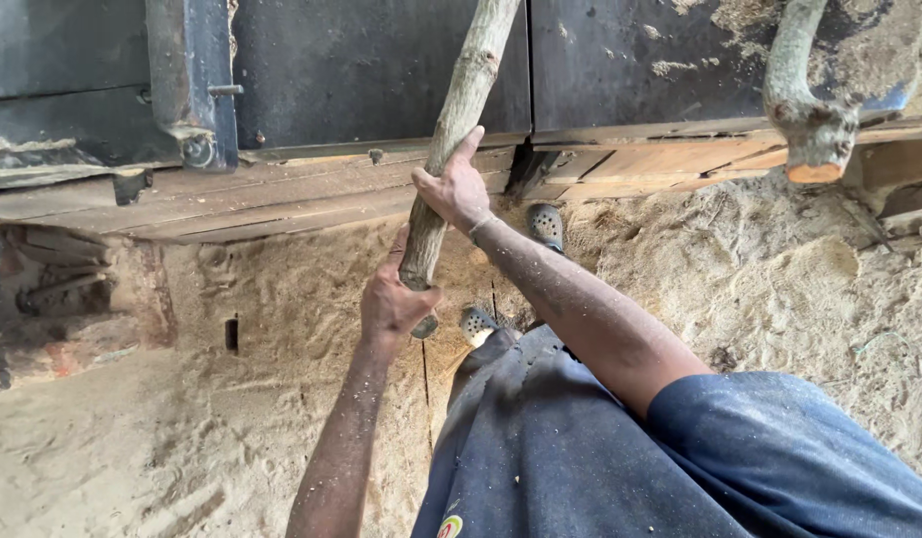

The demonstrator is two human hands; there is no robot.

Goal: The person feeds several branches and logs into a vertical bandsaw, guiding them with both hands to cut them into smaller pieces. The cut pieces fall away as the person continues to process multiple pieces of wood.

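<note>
Blue shirt [680,458] nearest, at 5 o'clock. Left hand [391,304] wraps fingers around pole [451,130] bottom for support; right hand [456,189] clamps higher, steadying. Leans toward 12 o'clock, over plank ledge [282,199], sawdust [780,289] below.

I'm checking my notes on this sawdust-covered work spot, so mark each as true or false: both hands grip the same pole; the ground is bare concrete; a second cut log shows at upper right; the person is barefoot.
1. Both hands grip the same pole. True: the left hand holds the wooden pole near its lower end, and the right hand holds it higher up.
2. The ground is bare concrete. False: sawdust covers it.
3. A second cut log shows at upper right. True: a curved log with a sawn end.
4. The person is barefoot. False: perforated clogs are on the feet.
</note>
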